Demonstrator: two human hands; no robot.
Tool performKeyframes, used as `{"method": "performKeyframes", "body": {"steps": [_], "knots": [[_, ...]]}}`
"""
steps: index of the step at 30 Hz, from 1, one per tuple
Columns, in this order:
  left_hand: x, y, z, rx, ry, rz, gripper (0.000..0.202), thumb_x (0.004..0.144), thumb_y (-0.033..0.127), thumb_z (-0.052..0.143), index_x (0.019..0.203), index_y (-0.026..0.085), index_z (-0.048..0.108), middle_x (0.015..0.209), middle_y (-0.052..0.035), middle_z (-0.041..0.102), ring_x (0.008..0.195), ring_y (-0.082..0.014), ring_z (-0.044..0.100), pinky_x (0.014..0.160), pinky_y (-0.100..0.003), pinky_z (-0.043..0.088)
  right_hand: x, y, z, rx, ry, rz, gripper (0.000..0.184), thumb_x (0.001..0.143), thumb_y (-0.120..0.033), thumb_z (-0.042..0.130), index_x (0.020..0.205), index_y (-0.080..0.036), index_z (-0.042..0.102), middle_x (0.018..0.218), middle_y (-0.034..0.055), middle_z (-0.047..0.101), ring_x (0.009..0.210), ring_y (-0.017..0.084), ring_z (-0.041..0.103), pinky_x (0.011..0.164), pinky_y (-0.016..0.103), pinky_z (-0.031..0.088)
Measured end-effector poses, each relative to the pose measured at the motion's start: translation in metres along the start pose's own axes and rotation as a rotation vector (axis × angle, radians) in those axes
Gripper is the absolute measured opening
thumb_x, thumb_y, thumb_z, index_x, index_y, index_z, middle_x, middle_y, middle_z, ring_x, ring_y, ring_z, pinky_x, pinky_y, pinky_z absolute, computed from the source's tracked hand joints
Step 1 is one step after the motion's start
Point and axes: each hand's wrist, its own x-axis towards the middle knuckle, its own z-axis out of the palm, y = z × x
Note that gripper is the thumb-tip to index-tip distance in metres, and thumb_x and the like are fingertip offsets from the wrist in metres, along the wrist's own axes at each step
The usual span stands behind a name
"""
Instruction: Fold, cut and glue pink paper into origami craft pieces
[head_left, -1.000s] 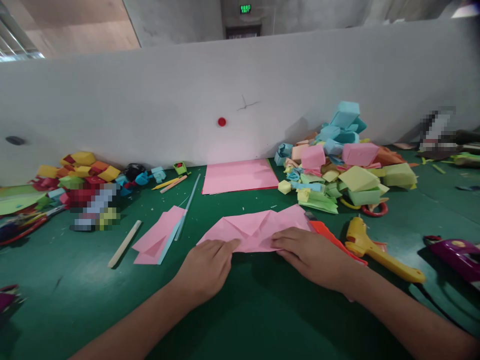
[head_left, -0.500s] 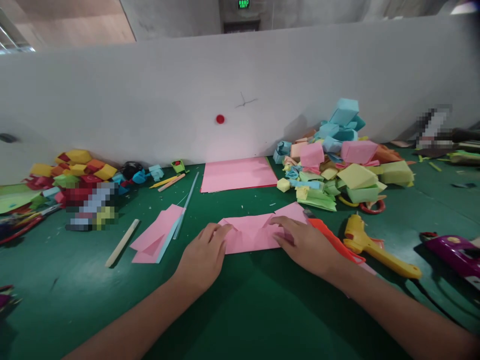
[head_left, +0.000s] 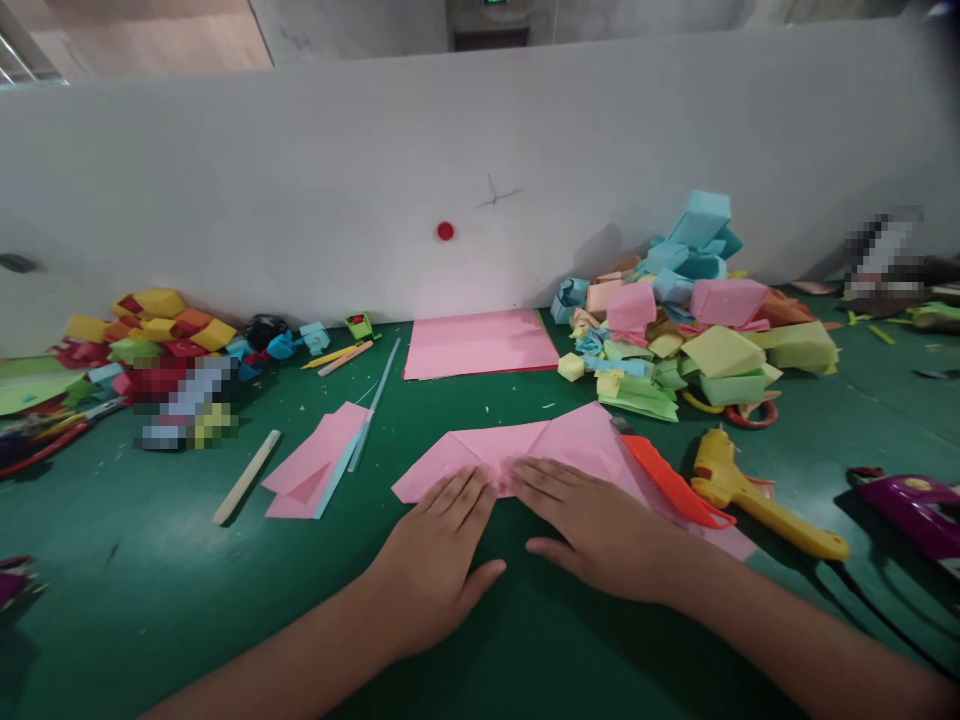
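Note:
A folded sheet of pink paper lies on the green table in front of me, with slanted creases running to its upper corners. My left hand rests flat on its near edge, fingers stretched out and thumb apart. From the other side my right hand presses flat on the same edge, its fingertips close to the left ones. The fingers cover the middle of the near edge. Right of the paper, an orange-red utility knife lies on more pink paper beside my right wrist.
A yellow glue gun and a purple tool lie at right. Folded paper pieces are heaped behind them. Pink sheets lie against the white partition. At left are a wooden stick, pink scraps and colourful paper shapes.
Both hands have moved inward and nearer me, from holding the paper's two ends to lying flat side by side on its near edge. The paper's left end is now uncovered.

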Motion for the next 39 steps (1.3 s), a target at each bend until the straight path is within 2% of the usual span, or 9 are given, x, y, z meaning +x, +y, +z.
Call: {"method": "performKeyframes", "body": {"steps": [4,11,17,20,23,26,28,35,39], "knots": [[-0.006,-0.007,-0.008,-0.033,-0.055,0.028,0.071,0.102,0.054,0.044,0.158,0.013,0.030,0.162,-0.0166,0.033,0.150,-0.0312,0.032,0.122,-0.049,0.029,-0.007,0.000,-0.005,0.031,-0.081,0.022,0.071,0.102,-0.054,0.043,0.158,-0.012,0.034,0.164,0.0166,0.027,0.152,0.029,0.024,0.123,0.050,0.026],[-0.028,-0.024,-0.024,-0.031,-0.077,-0.016,0.075,0.102,0.056,0.045,0.162,0.020,0.019,0.162,-0.0142,0.033,0.149,-0.0296,0.034,0.119,-0.045,0.034,-0.014,0.005,-0.010,0.036,-0.112,0.047,0.077,0.100,-0.061,0.042,0.160,-0.015,0.028,0.165,0.0169,0.025,0.153,0.031,0.022,0.123,0.054,0.024],[-0.032,-0.031,-0.042,-0.028,-0.087,0.009,0.060,0.102,0.049,0.049,0.155,0.022,0.039,0.157,-0.0109,0.043,0.145,-0.0279,0.041,0.119,-0.045,0.034,-0.029,0.014,-0.011,-0.088,-0.084,0.134,0.080,0.098,-0.065,0.043,0.156,-0.010,0.036,0.162,0.0201,0.032,0.150,0.034,0.030,0.119,0.056,0.034],[-0.028,-0.035,-0.055,-0.041,-0.078,-0.031,0.041,0.102,0.043,0.051,0.135,0.022,0.060,0.148,-0.0102,0.056,0.138,-0.0288,0.051,0.115,-0.048,0.040,-0.028,0.017,-0.016,-0.124,-0.018,0.107,0.062,0.100,-0.054,0.048,0.148,-0.016,0.050,0.154,0.0156,0.049,0.143,0.032,0.043,0.120,0.057,0.030],[-0.019,-0.042,-0.065,-0.088,0.000,-0.166,0.030,0.103,0.039,0.047,0.117,0.020,0.066,0.135,-0.0109,0.065,0.124,-0.0295,0.061,0.101,-0.046,0.051,-0.021,0.016,-0.029,-0.070,0.042,0.077,0.037,0.103,-0.035,0.046,0.135,-0.023,0.062,0.134,0.0077,0.068,0.126,0.026,0.059,0.118,0.054,0.031],[-0.010,-0.050,-0.066,-0.163,0.098,-0.335,0.032,0.102,0.040,0.046,0.124,0.020,0.059,0.127,-0.0104,0.067,0.112,-0.0274,0.066,0.089,-0.040,0.056,-0.016,0.008,-0.043,0.031,0.075,0.111,0.033,0.102,-0.031,0.045,0.129,-0.028,0.064,0.117,0.0053,0.073,0.109,0.024,0.064,0.101,0.045,0.046],[-0.007,-0.054,-0.063,-0.205,0.127,-0.366,0.033,0.102,0.041,0.048,0.127,0.021,0.057,0.127,-0.0090,0.066,0.111,-0.0260,0.066,0.089,-0.038,0.057,-0.016,0.002,-0.049,0.125,0.086,0.111,0.031,0.102,-0.030,0.046,0.126,-0.031,0.066,0.111,0.0041,0.073,0.104,0.023,0.064,0.092,0.040,0.049],[-0.005,-0.056,-0.060,-0.219,0.163,-0.109,0.025,0.101,0.028,0.050,0.121,0.026,0.066,0.130,-0.0061,0.064,0.119,-0.0235,0.061,0.100,-0.039,0.052,-0.020,-0.008,-0.063,0.475,0.022,-0.029,0.030,0.104,-0.037,0.047,0.108,-0.024,0.074,0.093,0.0054,0.073,0.084,0.018,0.065,0.077,0.030,0.048],[-0.005,-0.044,-0.061,-0.179,0.147,0.049,0.028,0.096,0.021,0.058,0.122,0.028,0.065,0.133,-0.0056,0.062,0.126,-0.0254,0.055,0.104,-0.043,0.046,-0.018,-0.001,-0.060,0.501,0.026,0.014,0.026,0.103,-0.035,0.050,0.108,-0.024,0.074,0.094,0.0040,0.073,0.086,0.017,0.064,0.075,0.029,0.046]]}}
